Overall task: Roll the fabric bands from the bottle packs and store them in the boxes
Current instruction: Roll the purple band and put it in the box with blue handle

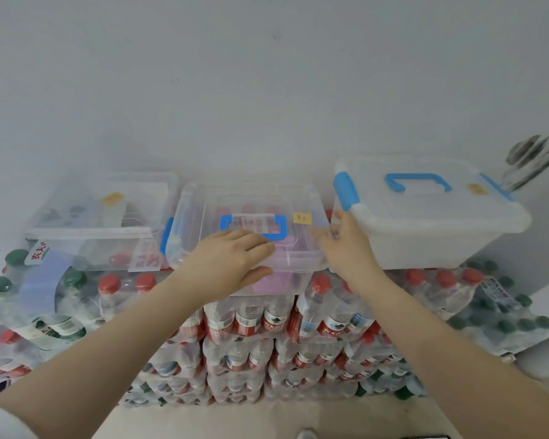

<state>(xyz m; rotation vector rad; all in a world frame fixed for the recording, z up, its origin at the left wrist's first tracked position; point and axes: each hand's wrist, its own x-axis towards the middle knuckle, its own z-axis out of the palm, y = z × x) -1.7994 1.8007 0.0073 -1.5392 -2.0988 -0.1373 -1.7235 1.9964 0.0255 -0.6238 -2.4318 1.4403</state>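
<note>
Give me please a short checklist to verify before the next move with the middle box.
1. Left hand on the lid of the middle box: ok, fingers lie on top, thumb at the front edge.
2. Right hand at the lid's right edge: ok.
3. Lid fully seated: cannot tell.
4. Left latch closed: cannot tell.
5. Box rests steadily on the bottle packs: ok.
6. Bands all stored: not ok, a blue band lies on the left pack.

3 boxes [251,217] side-by-side atop bottle packs [251,327].
</note>
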